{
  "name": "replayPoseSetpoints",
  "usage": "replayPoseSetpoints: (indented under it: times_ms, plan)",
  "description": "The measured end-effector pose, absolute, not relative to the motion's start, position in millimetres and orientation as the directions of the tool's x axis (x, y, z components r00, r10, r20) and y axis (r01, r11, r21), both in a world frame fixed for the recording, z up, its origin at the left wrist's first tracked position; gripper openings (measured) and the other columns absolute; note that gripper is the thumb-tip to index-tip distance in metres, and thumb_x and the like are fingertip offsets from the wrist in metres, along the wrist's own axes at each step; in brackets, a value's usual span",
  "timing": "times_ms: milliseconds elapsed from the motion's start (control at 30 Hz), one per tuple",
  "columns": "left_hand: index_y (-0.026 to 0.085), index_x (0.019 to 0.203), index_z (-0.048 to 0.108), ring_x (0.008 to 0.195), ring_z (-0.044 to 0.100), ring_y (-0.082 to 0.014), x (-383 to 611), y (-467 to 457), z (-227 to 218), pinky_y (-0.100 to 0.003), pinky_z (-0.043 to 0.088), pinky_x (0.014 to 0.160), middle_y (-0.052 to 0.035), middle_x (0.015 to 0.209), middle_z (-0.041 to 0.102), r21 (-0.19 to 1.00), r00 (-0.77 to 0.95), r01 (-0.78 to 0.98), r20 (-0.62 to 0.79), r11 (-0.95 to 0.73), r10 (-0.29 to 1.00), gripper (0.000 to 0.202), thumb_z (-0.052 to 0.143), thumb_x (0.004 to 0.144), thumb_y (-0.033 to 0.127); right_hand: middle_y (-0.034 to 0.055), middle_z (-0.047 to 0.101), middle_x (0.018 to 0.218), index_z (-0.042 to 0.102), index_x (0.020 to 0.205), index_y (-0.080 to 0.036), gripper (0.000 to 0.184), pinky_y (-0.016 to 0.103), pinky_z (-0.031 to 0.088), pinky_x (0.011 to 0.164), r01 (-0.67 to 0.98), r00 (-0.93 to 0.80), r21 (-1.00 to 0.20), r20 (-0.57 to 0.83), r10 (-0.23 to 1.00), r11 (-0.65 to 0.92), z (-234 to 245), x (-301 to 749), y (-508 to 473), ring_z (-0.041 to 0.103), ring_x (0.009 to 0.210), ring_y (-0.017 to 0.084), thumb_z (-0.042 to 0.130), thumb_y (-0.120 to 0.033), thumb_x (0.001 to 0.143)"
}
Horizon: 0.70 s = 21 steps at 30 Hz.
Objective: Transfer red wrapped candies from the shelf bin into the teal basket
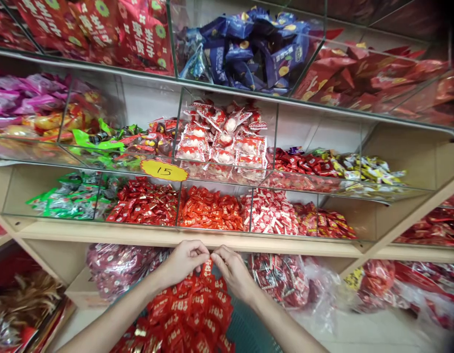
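Note:
A clear bag of small red wrapped sweets (192, 314) stands in front of me, below the wooden shelf edge (285, 243). My left hand (184, 260) and my right hand (232, 269) meet at the top of this bag. Both pinch its gathered neck, fingers closed on the plastic. The bag seems to rest on a green basket (245, 333).
Glass-fronted bins above hold wrapped sweets: orange-red ones (210, 208), red ones (146, 201), green ones (65, 196), white-and-red ones (219, 137), blue ones (249, 46). A yellow price tag (163, 170) reads 15. More filled plastic bags (285, 279) lie under the shelf at left and right.

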<state>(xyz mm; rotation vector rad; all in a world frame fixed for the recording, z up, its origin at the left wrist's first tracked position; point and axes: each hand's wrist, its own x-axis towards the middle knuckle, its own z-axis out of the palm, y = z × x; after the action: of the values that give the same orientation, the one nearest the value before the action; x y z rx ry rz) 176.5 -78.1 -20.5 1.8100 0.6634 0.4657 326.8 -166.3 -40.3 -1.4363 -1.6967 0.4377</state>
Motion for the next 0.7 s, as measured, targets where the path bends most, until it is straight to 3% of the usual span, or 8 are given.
replayPoseSetpoints:
  times_ms: [100, 167, 267, 400, 567, 700]
  plan:
    - [0.015, 0.071, 0.051, 0.045, 0.052, -0.0094, 177.9, -77.7, -22.5, -0.02, 0.042, 0.046, 0.0031, 0.052, 0.055, 0.976, 0.713, 0.171, -0.031, -0.131, 0.7, 0.018, 0.053, 0.073, 0.033, 0.0, 0.057, 0.081, 0.051, 0.096, -0.02, 0.024, 0.023, 0.04, 0.067, 0.573, 0.076, -0.788, 0.325, 0.943, 0.226, -37.2, 323.9, -168.8, 0.052, 0.073, 0.012, 0.044, -0.041, 0.088]
    - [0.015, 0.068, 0.048, 0.051, 0.057, -0.0113, 179.2, -77.6, -23.2, -0.023, 0.047, 0.052, 0.0038, 0.056, 0.055, 0.99, 0.667, 0.119, -0.022, -0.078, 0.745, 0.017, 0.055, 0.069, 0.031, 0.0005, 0.058, 0.085, 0.048, 0.104, -0.02, 0.034, 0.024, 0.041, 0.067, 0.597, 0.087, -0.778, 0.305, 0.948, 0.195, -37.0, 322.2, -170.2, 0.054, 0.075, 0.013, 0.053, -0.045, 0.081]
    - [0.016, 0.066, 0.045, 0.056, 0.061, -0.013, 181.1, -78.2, -21.0, -0.025, 0.05, 0.055, 0.0055, 0.057, 0.053, 0.993, 0.619, 0.111, -0.048, -0.027, 0.784, 0.018, 0.056, 0.066, 0.031, 0.0028, 0.059, 0.096, 0.05, 0.106, -0.022, 0.038, 0.027, 0.042, 0.073, 0.679, 0.071, -0.709, 0.323, 0.944, 0.192, -38.9, 321.2, -171.0, 0.055, 0.086, 0.017, 0.061, -0.041, 0.075]
    - [0.016, 0.064, 0.043, 0.058, 0.062, -0.013, 183.2, -79.8, -17.5, -0.024, 0.05, 0.056, 0.0077, 0.057, 0.049, 0.994, 0.611, 0.112, -0.071, 0.003, 0.789, 0.022, 0.057, 0.064, 0.034, 0.0047, 0.06, 0.103, 0.051, 0.106, -0.022, 0.028, 0.029, 0.042, 0.082, 0.706, 0.047, -0.663, 0.395, 0.917, 0.249, -40.6, 322.8, -170.7, 0.054, 0.095, 0.018, 0.057, -0.03, 0.08]
    - [0.017, 0.067, 0.045, 0.062, 0.06, -0.0139, 184.8, -77.8, -22.7, -0.025, 0.049, 0.057, 0.0055, 0.062, 0.05, 0.989, 0.65, 0.124, -0.016, -0.085, 0.759, 0.023, 0.055, 0.068, 0.037, 0.0041, 0.06, 0.094, 0.054, 0.1, -0.021, 0.022, 0.028, 0.043, 0.078, 0.708, 0.099, -0.665, 0.423, 0.901, 0.235, -39.1, 325.7, -170.3, 0.056, 0.088, 0.018, 0.056, -0.025, 0.079]
    - [0.016, 0.068, 0.05, 0.068, 0.057, -0.0149, 181.5, -71.6, -24.8, -0.026, 0.046, 0.065, 0.0008, 0.066, 0.055, 0.913, 0.661, 0.192, 0.15, -0.359, 0.736, 0.024, 0.045, 0.078, 0.037, 0.0032, 0.059, 0.088, 0.055, 0.095, -0.019, 0.018, 0.027, 0.043, 0.073, 0.695, 0.167, -0.69, 0.43, 0.887, 0.203, -37.7, 329.4, -168.9, 0.055, 0.08, 0.016, 0.056, -0.023, 0.078]
